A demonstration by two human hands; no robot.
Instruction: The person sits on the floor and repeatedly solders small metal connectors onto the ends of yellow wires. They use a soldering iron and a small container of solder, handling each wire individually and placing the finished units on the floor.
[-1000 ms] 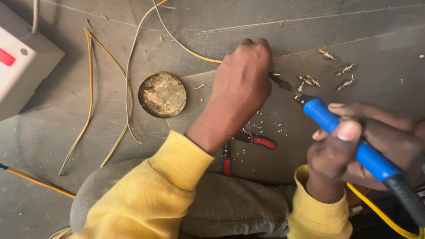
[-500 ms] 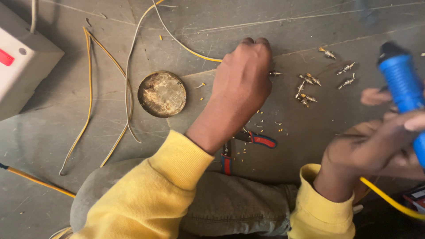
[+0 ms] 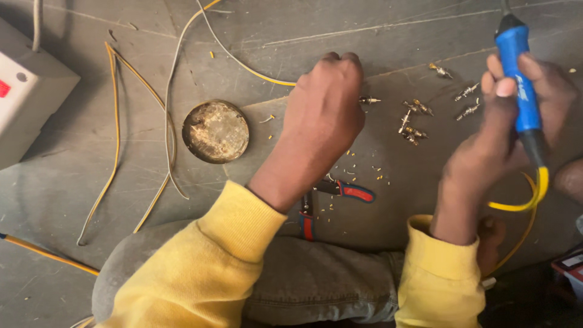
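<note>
My left hand (image 3: pixel 322 115) is closed over a small metal connector (image 3: pixel 368 100) and holds it down on the grey floor, where a yellow wire (image 3: pixel 243 64) runs in under the fingers. My right hand (image 3: pixel 507 130) grips a blue-handled soldering iron (image 3: pixel 517 79), raised upright at the right with its tip pointing away past the top edge. Its yellow cord (image 3: pixel 534 194) loops below the hand. Several loose metal connectors (image 3: pixel 413 118) lie between the two hands.
A round rusty tin (image 3: pixel 215 130) sits left of my left hand. Red-handled pliers (image 3: pixel 340 194) lie by my knee. Yellow and white wires (image 3: pixel 112 140) trail across the floor. A white box with a red switch (image 3: pixel 27 91) stands at far left.
My right hand has lifted the soldering iron away from the connector and turned it upright. The left hand has stayed on the connector.
</note>
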